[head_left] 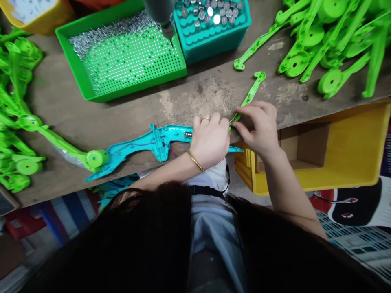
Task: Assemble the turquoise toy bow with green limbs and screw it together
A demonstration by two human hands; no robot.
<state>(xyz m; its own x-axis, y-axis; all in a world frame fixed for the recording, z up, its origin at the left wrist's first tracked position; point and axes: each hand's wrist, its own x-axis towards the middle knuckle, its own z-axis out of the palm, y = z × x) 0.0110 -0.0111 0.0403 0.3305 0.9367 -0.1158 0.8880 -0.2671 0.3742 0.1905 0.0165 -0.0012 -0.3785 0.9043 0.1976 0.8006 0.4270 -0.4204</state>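
A blue plastic toy bow half [137, 147] lies along the table's near edge, its inner side up, with thin wires and a small spring showing. At its left end a green bow limb [94, 160] is joined on. My left hand [210, 140] is closed over the right end of the blue half, covering the joint there. From under its fingers another green limb [251, 92] slants up to the right, with thin wire along it. My right hand [259, 126] pinches at this limb beside my left fingertips, seemingly on a wire; the exact contact is partly hidden.
A green basket [131, 91] of small screws and a teal box [214, 49] with round metal pieces stand behind. A dark screwdriver [161, 16] hangs above the basket. Green limbs are piled left [18, 93] and right [324, 44]. A yellow bin [351, 154] sits off the edge.
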